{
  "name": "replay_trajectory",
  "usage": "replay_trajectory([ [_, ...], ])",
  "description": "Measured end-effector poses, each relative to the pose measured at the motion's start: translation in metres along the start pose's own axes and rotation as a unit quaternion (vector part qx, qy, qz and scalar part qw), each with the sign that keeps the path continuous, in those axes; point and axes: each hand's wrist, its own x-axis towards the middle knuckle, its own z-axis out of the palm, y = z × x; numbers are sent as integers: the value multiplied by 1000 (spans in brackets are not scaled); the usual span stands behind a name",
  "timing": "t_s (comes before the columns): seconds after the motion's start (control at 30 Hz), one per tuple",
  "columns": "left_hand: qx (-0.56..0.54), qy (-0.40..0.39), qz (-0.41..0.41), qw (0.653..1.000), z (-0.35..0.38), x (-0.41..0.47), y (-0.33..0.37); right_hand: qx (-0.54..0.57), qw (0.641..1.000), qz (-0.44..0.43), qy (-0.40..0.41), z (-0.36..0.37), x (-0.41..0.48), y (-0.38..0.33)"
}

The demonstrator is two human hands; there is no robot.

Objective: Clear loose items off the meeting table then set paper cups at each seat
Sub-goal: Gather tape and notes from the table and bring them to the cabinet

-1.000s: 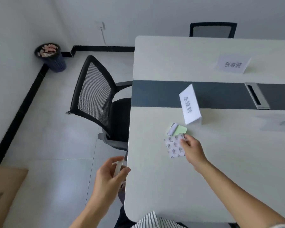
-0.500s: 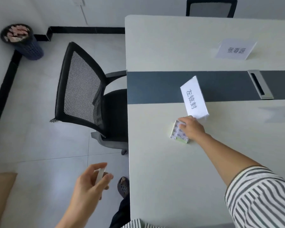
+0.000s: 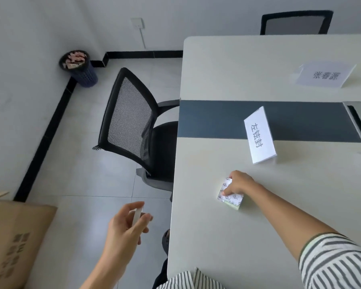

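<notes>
Head view, right hand [image 3: 240,183] pinching patterned paper squares [image 3: 231,198]

Right sleeve [image 3: 338,261]: short, white with dark grey stripes.
Shirt front [image 3: 188,279]: same stripes.
Trousers [image 3: 161,277]: dark.
Shoe [image 3: 166,239]: dark, perforated.

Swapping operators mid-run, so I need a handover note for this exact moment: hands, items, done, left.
Left hand: pinches a thin white slip, held off the table's edge above the floor.
Right hand: grips the stack of loose papers, a patterned sheet over a green note, lying on the table.
Also there: a near name card and a far name card stand on the table; a waste bin sits in the room's corner.
Done: the slip is off the table.
Left: lift the stack away. No paper cups are in view and none is set at a seat.
</notes>
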Motion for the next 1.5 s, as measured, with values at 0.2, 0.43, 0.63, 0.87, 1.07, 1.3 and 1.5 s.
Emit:
replay_trajectory([
  [0.2, 16, 11, 37, 999, -8, -14, 16, 119, 991, -50, 43, 11, -19, -6],
  [0.43, 11, -27, 128, 991, -22, -7, 49, 553, 826, -49, 101, -10, -112, -1],
  [0.63, 18, -112, 215, 970, -45, 5, 76, 715, 681, -50, 151, -3, -208, 4],
  [0.87, 37, -203, 263, 942, -71, 14, 76, 797, 550, -2, 249, 76, -312, -13],
  [1.07, 70, -313, 244, 915, -30, -15, 53, 810, 457, 57, 363, 156, -415, 3],
  [1.3, 137, -460, 291, 827, 47, -132, 18, 780, 384, 135, 476, 267, -523, 63],
  [1.5, 172, -556, 291, 759, 123, -266, -43, 758, 322, 218, 524, 367, -611, 121],
])
